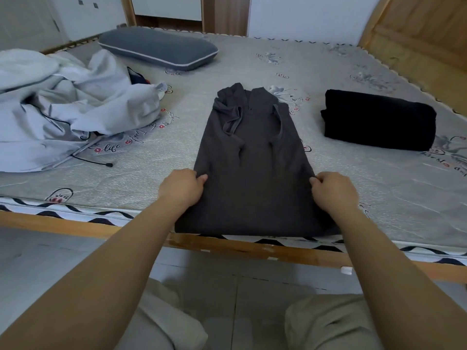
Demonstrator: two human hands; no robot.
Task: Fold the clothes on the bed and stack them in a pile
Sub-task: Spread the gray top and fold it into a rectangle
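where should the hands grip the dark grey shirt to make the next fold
Probably at its two long side edges, as now: the left hand and right hand pinch the dark grey shirt from its outer sides. It lies flat and narrow, sleeves tucked in, so the near half can lift away.

Both hands point(182, 186) point(333, 190) pinch the grey garment's point(252, 173) side edges.

Both bare forearms reach forward from the lower corners. The left hand point(181, 186) and right hand point(333, 190) lie knuckles-up, fingers curled, each pinching a side edge of the dark grey garment point(252, 173).
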